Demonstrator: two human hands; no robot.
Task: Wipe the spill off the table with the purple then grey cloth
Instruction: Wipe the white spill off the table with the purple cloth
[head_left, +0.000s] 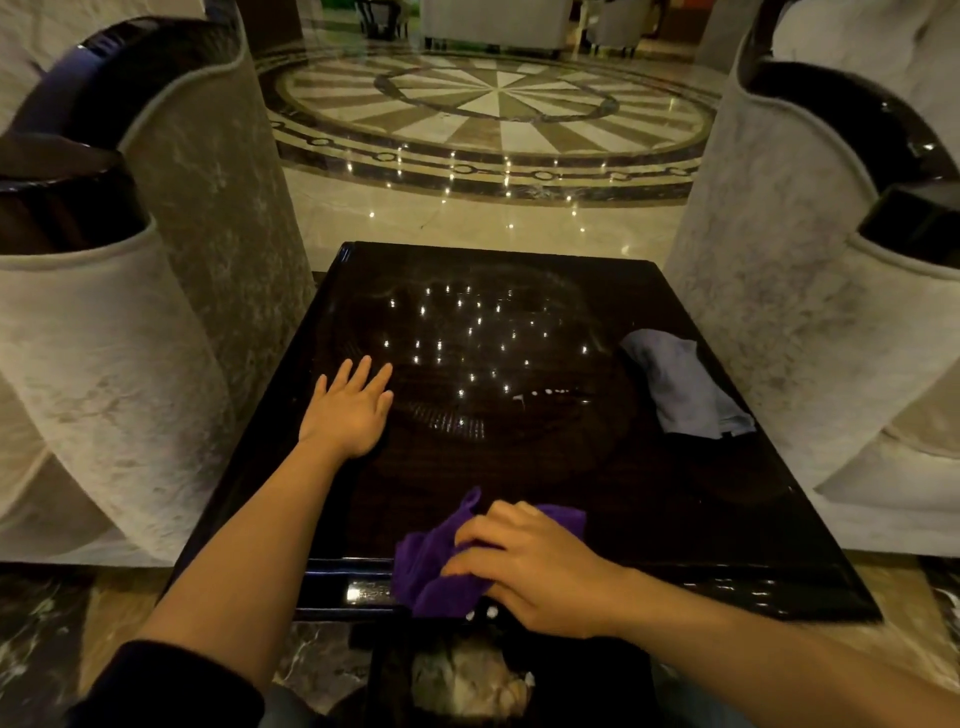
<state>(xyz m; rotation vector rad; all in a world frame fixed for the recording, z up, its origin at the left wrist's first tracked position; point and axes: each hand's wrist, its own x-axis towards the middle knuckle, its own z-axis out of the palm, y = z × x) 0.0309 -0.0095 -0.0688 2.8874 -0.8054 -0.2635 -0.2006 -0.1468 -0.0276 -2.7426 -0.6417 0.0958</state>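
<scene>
A dark glossy table (675, 499) fills the middle of the head view. My right hand (530, 566) grips the crumpled purple cloth (426, 566) at the table's near edge, part of the cloth hanging over the edge. My left hand (348, 410) lies flat on the table's left side, fingers spread, holding nothing. The grey cloth (685, 384) lies crumpled near the right edge, apart from both hands. A thin pale streak of spill (550, 395) shows mid-table among light reflections.
Pale upholstered armchairs stand close on the left (156, 312) and right (779, 312) of the table. A bin (467, 686) holding crumpled paper sits below the near edge. Polished patterned marble floor (493, 104) stretches beyond the far edge.
</scene>
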